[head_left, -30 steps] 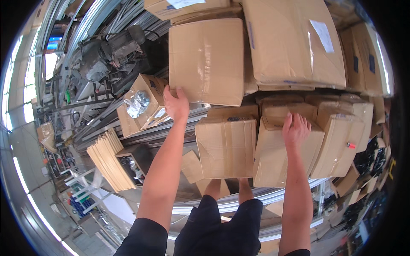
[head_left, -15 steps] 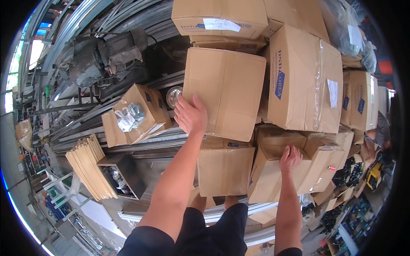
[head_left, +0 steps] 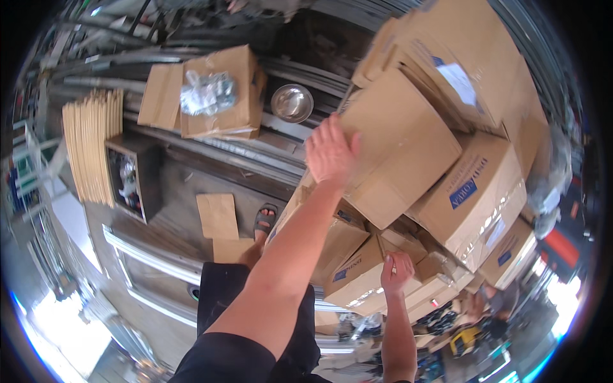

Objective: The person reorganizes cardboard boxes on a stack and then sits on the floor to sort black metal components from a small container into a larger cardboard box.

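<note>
Resting left hand (head_left: 332,153), with fingers slightly spread, on the left side of the large carton (head_left: 399,143), above other boxes. Curling right hand (head_left: 398,271) at the upper edge of a lower carton (head_left: 361,284); impossible to tell whether gripping. Compared with earlier: viewing the large carton at a different angle, seeing the metal bowl (head_left: 292,103) whole beyond the left fingers, plus a sandalled foot (head_left: 264,218).

A brown cardboard box (head_left: 402,143) sits askew, its seamed face closed. Below it, another carton (head_left: 354,290) bears blue print.
</note>
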`<state>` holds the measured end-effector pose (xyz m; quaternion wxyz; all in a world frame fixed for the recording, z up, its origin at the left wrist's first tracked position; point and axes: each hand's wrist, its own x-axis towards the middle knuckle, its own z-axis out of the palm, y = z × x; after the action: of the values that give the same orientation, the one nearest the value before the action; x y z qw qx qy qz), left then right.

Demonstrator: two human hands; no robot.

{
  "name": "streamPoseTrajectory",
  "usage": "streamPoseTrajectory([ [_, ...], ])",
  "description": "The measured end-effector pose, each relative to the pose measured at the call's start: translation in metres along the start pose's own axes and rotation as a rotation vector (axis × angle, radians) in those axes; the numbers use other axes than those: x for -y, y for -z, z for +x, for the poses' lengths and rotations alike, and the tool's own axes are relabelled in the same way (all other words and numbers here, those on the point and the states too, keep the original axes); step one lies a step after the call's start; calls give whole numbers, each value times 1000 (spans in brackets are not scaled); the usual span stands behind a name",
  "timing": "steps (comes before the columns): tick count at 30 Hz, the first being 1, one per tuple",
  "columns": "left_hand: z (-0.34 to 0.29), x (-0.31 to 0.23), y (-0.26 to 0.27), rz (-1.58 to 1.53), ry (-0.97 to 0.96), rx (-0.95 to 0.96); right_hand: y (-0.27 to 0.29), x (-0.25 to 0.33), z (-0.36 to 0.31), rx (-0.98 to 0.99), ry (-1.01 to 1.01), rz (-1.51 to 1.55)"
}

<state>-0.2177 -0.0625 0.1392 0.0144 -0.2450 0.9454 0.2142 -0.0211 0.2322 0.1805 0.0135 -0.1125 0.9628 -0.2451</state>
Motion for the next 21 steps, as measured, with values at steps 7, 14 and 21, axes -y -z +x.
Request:
streamPoseTrajectory([
  [7, 0, 10, 3, -162, 18, 13, 117, 13, 257, -396, -54, -398],
  [14, -20, 17, 1, -271, -203, -33, 99, -48, 335, -218, -433, -649],
  [21, -109, -2, -20, -342, -771, 520, 105, -92, 336, -187, -179, -606],
])
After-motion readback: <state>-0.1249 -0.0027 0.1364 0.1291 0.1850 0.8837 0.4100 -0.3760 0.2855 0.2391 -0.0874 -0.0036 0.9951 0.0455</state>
